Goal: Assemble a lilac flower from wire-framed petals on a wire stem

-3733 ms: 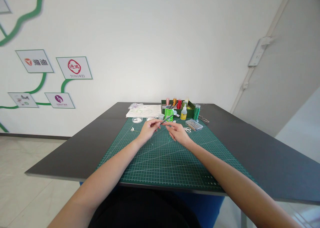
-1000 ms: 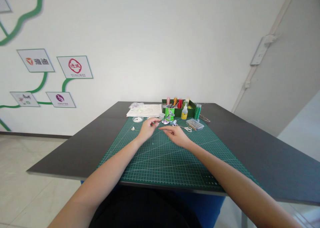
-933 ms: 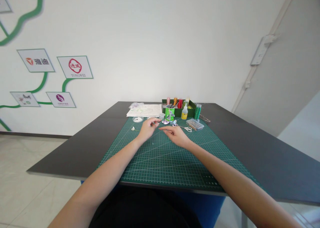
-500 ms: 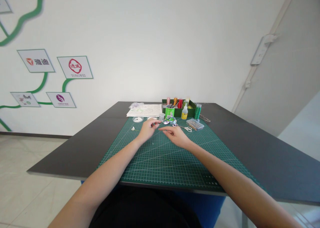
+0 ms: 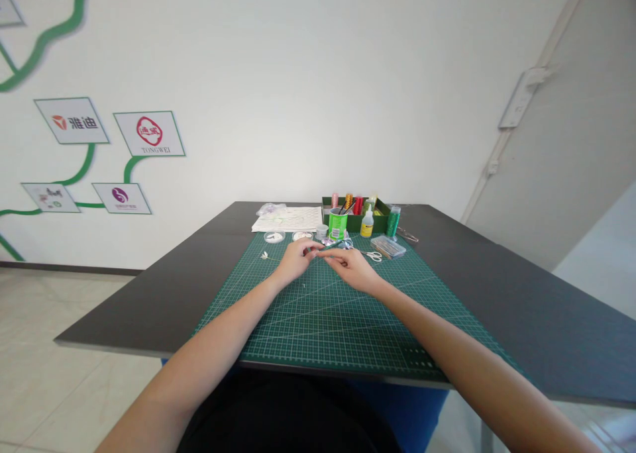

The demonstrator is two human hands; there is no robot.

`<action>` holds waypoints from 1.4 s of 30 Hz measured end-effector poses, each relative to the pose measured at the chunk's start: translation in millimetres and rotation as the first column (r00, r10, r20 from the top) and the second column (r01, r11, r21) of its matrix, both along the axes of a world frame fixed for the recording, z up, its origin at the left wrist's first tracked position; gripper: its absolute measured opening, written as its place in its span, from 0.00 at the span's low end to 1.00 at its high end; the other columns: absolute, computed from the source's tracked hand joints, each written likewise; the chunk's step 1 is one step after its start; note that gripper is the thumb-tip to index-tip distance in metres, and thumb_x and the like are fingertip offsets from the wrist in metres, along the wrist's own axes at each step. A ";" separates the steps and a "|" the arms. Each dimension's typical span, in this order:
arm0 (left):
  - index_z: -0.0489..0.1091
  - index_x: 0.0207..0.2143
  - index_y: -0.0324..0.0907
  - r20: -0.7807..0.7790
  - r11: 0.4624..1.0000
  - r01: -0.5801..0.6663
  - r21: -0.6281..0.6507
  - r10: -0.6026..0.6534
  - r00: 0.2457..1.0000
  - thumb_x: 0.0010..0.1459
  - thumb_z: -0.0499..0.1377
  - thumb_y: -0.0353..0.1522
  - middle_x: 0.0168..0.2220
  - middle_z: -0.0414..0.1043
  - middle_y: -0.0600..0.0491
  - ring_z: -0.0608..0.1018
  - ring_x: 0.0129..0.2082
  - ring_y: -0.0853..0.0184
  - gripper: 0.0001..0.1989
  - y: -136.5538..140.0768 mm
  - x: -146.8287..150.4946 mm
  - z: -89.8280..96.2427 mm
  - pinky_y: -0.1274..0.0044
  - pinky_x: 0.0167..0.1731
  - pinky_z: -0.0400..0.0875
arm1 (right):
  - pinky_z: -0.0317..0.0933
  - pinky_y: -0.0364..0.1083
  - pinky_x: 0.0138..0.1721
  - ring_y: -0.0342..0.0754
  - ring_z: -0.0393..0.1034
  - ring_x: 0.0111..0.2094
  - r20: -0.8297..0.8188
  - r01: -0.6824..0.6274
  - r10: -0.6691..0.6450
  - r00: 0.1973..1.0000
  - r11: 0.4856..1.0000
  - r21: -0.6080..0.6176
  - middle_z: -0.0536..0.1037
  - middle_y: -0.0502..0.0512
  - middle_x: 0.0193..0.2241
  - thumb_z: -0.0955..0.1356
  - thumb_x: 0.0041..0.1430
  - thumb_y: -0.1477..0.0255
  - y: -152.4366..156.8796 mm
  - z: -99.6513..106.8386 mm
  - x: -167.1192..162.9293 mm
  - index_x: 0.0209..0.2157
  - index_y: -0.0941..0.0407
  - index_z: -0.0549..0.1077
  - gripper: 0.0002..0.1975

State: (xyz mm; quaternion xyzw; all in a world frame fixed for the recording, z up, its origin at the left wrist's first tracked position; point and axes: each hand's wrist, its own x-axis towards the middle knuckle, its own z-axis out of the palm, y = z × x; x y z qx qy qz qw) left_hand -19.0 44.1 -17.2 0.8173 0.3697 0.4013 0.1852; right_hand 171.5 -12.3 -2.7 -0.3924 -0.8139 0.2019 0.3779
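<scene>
Far left: wall panels [image 5: 71,120] bearing logos, linked by a green painted band. Below and to the right, the dark surface [image 5: 149,307] carries a green gridded mat [image 5: 342,327]. On the mat's left side lies a small white flower [image 5: 264,255], its thin stalk pointing toward the left hand. Beyond it, a clear plastic bag [image 5: 271,208], a round dish [image 5: 274,241] with small bits inside, and white paper sheets [image 5: 288,219]. Left hand [image 5: 297,259]: grip pinching a thin dark stem [image 5: 331,246] between thumb and fingers. Stem is raised in front of the green can, slanting up to the right. A second dish [image 5: 293,237] sits behind this hand; a small pale jar [image 5: 322,232] follows, just beside the green can [image 5: 338,224], which holds dark-handled tools. Shiny pieces [image 5: 349,244] show near the stem's far end; whether joined to it cannot be made out. Right hand [image 5: 355,269]: index finger extended, its tip meeting the left fingertips at the stem's near end; cannot tell whether this grip pinches anything. Behind, a green box [image 5: 380,226] with pink, orange and red spools [image 5: 358,205]; before it, a yellow-labelled bottle [image 5: 366,224], upright. Further right: white-handled scissors [image 5: 374,256], partly behind the right hand, a clear case [image 5: 388,246], an upright green tube [image 5: 393,222], a metal tool [image 5: 408,236]. Far right, on the wall: a white power strip [image 5: 517,100].
</scene>
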 end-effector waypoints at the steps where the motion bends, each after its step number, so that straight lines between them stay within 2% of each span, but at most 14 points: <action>1: 0.78 0.42 0.40 0.000 1.000 0.010 -0.002 -0.010 1.000 0.57 0.58 0.25 0.37 0.76 0.50 0.72 0.31 0.69 0.12 -0.4 0.0 -0.1 0.77 0.35 0.65 | 0.41 0.42 0.21 0.41 0.46 0.18 -0.002 0.000 0.000 1.000 1.000 -0.004 0.57 0.45 0.15 0.61 0.63 0.67 -0.5 0.6 0.2 0.45 0.59 0.79 0.19; 6: 0.78 0.41 0.42 -0.017 0.998 0.055 0.004 -0.055 0.998 0.59 0.57 0.26 0.35 0.76 0.51 0.71 0.31 0.68 0.11 -3.5 1.1 0.1 0.77 0.34 0.64 | 0.42 0.42 0.21 0.41 0.45 0.18 -0.018 0.001 -0.001 1.000 1.000 -0.019 0.56 0.45 0.15 0.61 0.63 0.66 -1.7 2.8 1.5 0.45 0.58 0.79 0.19; 18: 0.78 0.40 0.42 -0.067 0.997 0.056 0.045 -0.053 0.996 0.59 0.57 0.25 0.31 0.72 0.52 0.70 0.30 0.69 0.11 -8.6 2.7 2.3 0.77 0.33 0.62 | 0.42 0.42 0.21 0.41 0.46 0.18 -0.018 0.006 -0.006 1.000 1.000 -0.024 0.56 0.45 0.15 0.62 0.62 0.67 0.7 0.3 2.6 0.45 0.59 0.79 0.18; 26: 0.77 0.38 0.40 -0.087 0.996 0.077 0.050 -0.072 0.994 0.58 0.58 0.24 0.30 0.71 0.52 0.70 0.30 0.69 0.09 -13.6 4.0 5.2 0.78 0.33 0.62 | 0.43 0.42 0.21 0.41 0.47 0.18 -0.009 0.000 0.000 1.000 1.000 -0.025 0.62 0.46 0.16 0.62 0.63 0.67 1.8 -1.2 1.4 0.46 0.59 0.78 0.19; 42: 0.78 0.38 0.41 -0.120 0.995 0.070 0.069 -0.062 0.991 0.59 0.57 0.23 0.31 0.70 0.52 0.70 0.31 0.68 0.11 -12.3 2.1 3.5 0.77 0.33 0.62 | 0.43 0.42 0.22 0.41 0.46 0.18 -0.001 0.001 -0.001 1.000 1.000 -0.006 0.57 0.45 0.15 0.61 0.62 0.67 -0.1 -0.2 0.0 0.45 0.59 0.79 0.18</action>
